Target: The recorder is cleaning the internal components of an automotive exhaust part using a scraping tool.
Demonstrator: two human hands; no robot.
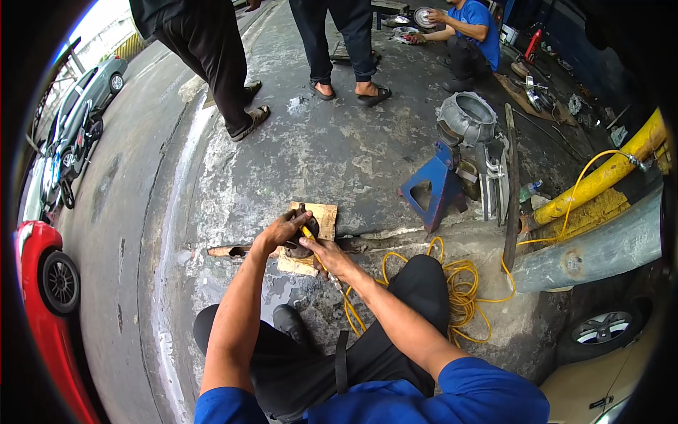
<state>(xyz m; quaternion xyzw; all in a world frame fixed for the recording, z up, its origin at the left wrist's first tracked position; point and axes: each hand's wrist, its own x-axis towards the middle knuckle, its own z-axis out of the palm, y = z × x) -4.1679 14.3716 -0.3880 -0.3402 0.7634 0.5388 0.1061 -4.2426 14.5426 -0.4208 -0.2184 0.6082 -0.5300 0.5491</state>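
Observation:
Before me a dark, greasy metal part rests on a piece of cardboard on the concrete floor. My right hand is closed around a slim yellow air tool, with a metal coupling at its lower end and a yellow hose leading away. At the tool's upper end, my left hand has its fingers on the dark part; the exact grip is partly hidden. The hose lies coiled beside my right knee.
A blue jack stand, a metal transmission housing and a long wooden bar stand or lie to the right. Yellow and grey pipes are beyond. Two people stand ahead; a co-worker crouches at upper right. Parked cars line the left.

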